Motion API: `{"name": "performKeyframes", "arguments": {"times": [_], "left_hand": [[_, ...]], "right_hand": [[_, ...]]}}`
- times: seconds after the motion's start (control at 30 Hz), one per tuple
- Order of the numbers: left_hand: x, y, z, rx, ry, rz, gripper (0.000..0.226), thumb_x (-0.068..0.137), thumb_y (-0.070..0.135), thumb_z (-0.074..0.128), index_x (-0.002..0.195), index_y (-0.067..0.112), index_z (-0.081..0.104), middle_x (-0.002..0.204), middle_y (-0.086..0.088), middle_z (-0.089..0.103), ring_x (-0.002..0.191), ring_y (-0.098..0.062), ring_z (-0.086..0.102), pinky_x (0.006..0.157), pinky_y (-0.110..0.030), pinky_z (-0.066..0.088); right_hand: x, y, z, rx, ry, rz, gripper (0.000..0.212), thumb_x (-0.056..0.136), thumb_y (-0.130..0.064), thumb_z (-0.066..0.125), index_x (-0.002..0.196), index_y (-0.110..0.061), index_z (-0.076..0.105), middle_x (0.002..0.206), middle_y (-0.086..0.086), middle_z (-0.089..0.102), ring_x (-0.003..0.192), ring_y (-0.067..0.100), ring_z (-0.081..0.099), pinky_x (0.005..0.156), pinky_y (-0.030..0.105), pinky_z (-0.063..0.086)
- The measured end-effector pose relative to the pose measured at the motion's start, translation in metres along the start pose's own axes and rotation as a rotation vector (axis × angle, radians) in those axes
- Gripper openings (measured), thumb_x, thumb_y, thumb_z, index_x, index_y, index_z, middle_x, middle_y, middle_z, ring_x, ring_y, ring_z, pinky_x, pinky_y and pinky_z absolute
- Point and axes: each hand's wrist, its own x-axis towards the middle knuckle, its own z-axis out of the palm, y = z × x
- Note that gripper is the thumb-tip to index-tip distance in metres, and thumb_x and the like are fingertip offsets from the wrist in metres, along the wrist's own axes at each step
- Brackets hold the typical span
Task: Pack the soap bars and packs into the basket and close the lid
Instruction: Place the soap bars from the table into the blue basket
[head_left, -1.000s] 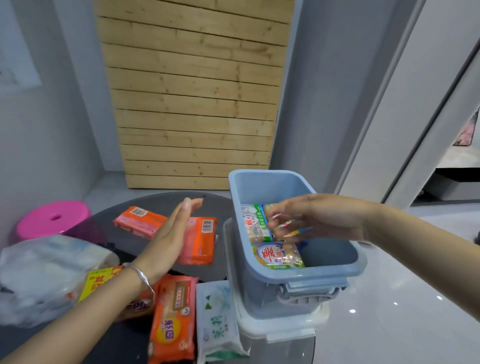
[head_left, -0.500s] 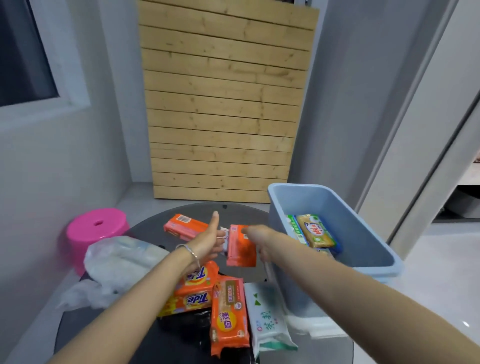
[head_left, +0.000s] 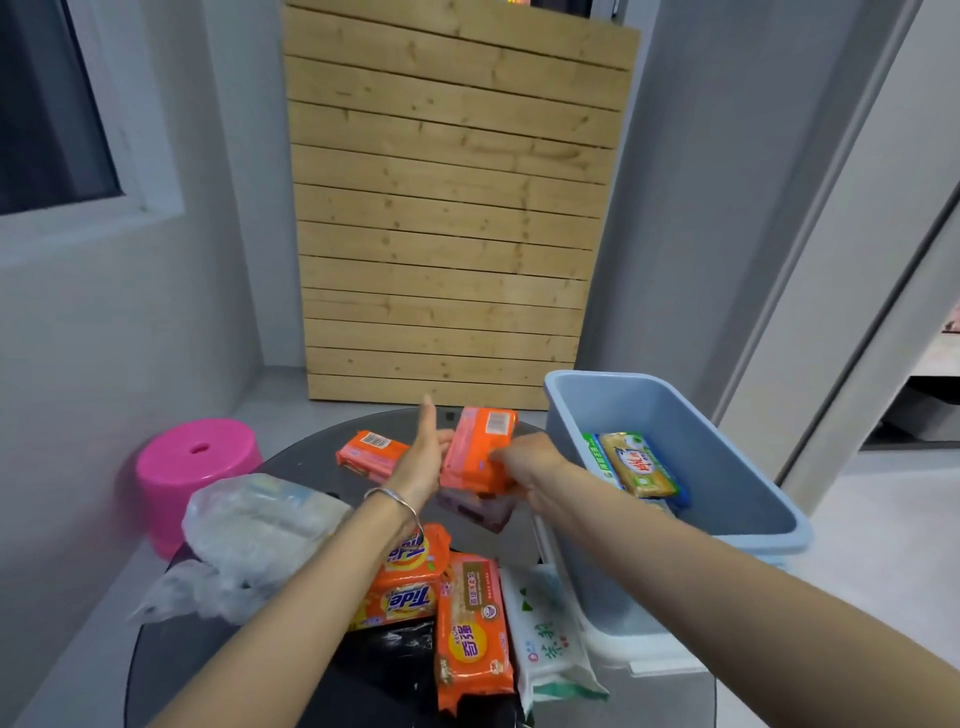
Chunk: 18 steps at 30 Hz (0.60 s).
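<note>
where a moment ago the orange soap pack (head_left: 480, 449) sat low between my hands, it is now raised clear of the dark round table (head_left: 311, 457), my right hand (head_left: 524, 462) clamped on its near edge and my left hand (head_left: 423, 457) open, flat against its side, thumb up. just right stands the blue basket (head_left: 727, 467), lid off, soap bars (head_left: 641, 465) inside. more packs (head_left: 470, 631) lie near me. a pink stool (head_left: 197, 467) and a wooden slat panel (head_left: 447, 208) stand beyond.
</note>
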Motion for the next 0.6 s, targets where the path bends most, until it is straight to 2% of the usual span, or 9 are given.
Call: {"name": "performKeyframes", "arguments": {"times": [0.07, 0.1, 0.13, 0.2, 0.3, 0.4, 0.47, 0.5, 0.6], "left_hand": [[-0.007, 0.013, -0.003, -0.021, 0.027, 0.098, 0.076, 0.094, 0.055, 0.008, 0.126, 0.003, 0.052, 0.11, -0.011, 0.062, 0.084, -0.012, 0.06, 0.05, -0.01, 0.05], [-0.011, 0.02, -0.003, -0.026, 0.02, 0.142, 0.074, 0.094, 0.055, 0.008, 0.127, 0.004, 0.051, 0.111, -0.009, 0.062, 0.087, -0.013, 0.062, 0.052, -0.009, 0.05], [-0.015, 0.027, -0.002, -0.02, 0.003, 0.183, 0.073, 0.094, 0.054, 0.008, 0.129, 0.005, 0.05, 0.116, -0.008, 0.061, 0.096, -0.015, 0.062, 0.057, -0.009, 0.049], [-0.024, 0.039, 0.008, -0.012, -0.055, 0.255, 0.071, 0.094, 0.054, 0.007, 0.133, 0.009, 0.047, 0.123, -0.005, 0.058, 0.112, -0.015, 0.058, 0.07, -0.01, 0.047], [-0.034, 0.051, 0.036, -0.051, -0.188, 0.307, 0.068, 0.094, 0.055, 0.008, 0.132, 0.015, 0.047, 0.122, 0.002, 0.057, 0.116, -0.011, 0.054, 0.096, -0.023, 0.043], [-0.034, 0.045, 0.071, -0.003, -0.269, 0.319, 0.062, 0.096, 0.051, 0.011, 0.136, 0.016, 0.044, 0.132, 0.003, 0.053, 0.121, -0.005, 0.046, 0.104, -0.023, 0.029], [-0.028, 0.031, 0.09, 0.121, -0.248, 0.34, 0.053, 0.098, 0.044, 0.021, 0.141, 0.017, 0.037, 0.145, 0.004, 0.042, 0.125, -0.001, 0.037, 0.101, -0.015, 0.023], [-0.025, 0.021, 0.098, 0.185, -0.243, 0.347, 0.05, 0.099, 0.039, 0.027, 0.144, 0.017, 0.031, 0.15, 0.004, 0.034, 0.13, -0.002, 0.032, 0.103, -0.013, 0.02], [-0.015, -0.003, 0.11, 0.42, -0.237, 0.351, 0.056, 0.099, 0.022, 0.037, 0.149, 0.015, 0.012, 0.159, 0.002, 0.005, 0.145, -0.011, 0.009, 0.118, -0.025, 0.01]], "right_hand": [[-0.008, -0.018, -0.007, 0.034, -0.049, -0.102, 0.018, 0.085, 0.005, 0.059, 0.103, 0.002, 0.061, 0.108, 0.024, 0.066, 0.097, 0.034, 0.066, 0.093, 0.049, 0.051], [-0.013, -0.027, -0.013, 0.042, -0.076, -0.143, 0.011, 0.084, 0.004, 0.061, 0.093, -0.002, 0.059, 0.102, 0.022, 0.067, 0.089, 0.033, 0.066, 0.095, 0.051, 0.05], [-0.017, -0.035, -0.023, 0.054, -0.094, -0.18, 0.014, 0.083, 0.004, 0.063, 0.09, -0.005, 0.055, 0.101, 0.021, 0.066, 0.084, 0.031, 0.065, 0.094, 0.052, 0.051], [-0.024, -0.048, -0.049, 0.061, -0.126, -0.219, 0.034, 0.082, 0.0, 0.068, 0.107, -0.009, 0.047, 0.1, 0.017, 0.064, 0.075, 0.026, 0.064, 0.083, 0.046, 0.056], [-0.034, -0.061, -0.093, -0.016, -0.107, -0.253, 0.051, 0.086, -0.015, 0.067, 0.128, -0.015, 0.039, 0.092, 0.008, 0.063, 0.063, 0.017, 0.062, 0.055, 0.029, 0.058], [-0.032, -0.067, -0.14, -0.132, -0.065, -0.296, 0.051, 0.088, -0.022, 0.064, 0.133, -0.021, 0.042, 0.091, 0.005, 0.064, 0.065, 0.016, 0.062, 0.054, 0.028, 0.057], [-0.029, -0.064, -0.165, -0.356, -0.006, -0.356, 0.047, 0.086, -0.023, 0.066, 0.129, -0.028, 0.046, 0.086, 0.001, 0.062, 0.065, 0.015, 0.063, 0.046, 0.022, 0.053], [-0.026, -0.06, -0.175, -0.53, 0.049, -0.406, 0.047, 0.085, -0.025, 0.066, 0.128, -0.029, 0.047, 0.086, 0.001, 0.061, 0.068, 0.018, 0.062, 0.048, 0.022, 0.05], [-0.014, -0.039, -0.19, -1.159, 0.229, -0.507, 0.05, 0.084, -0.04, 0.059, 0.132, -0.03, 0.047, 0.103, 0.01, 0.066, 0.092, 0.032, 0.063, 0.075, 0.029, 0.047]]}}
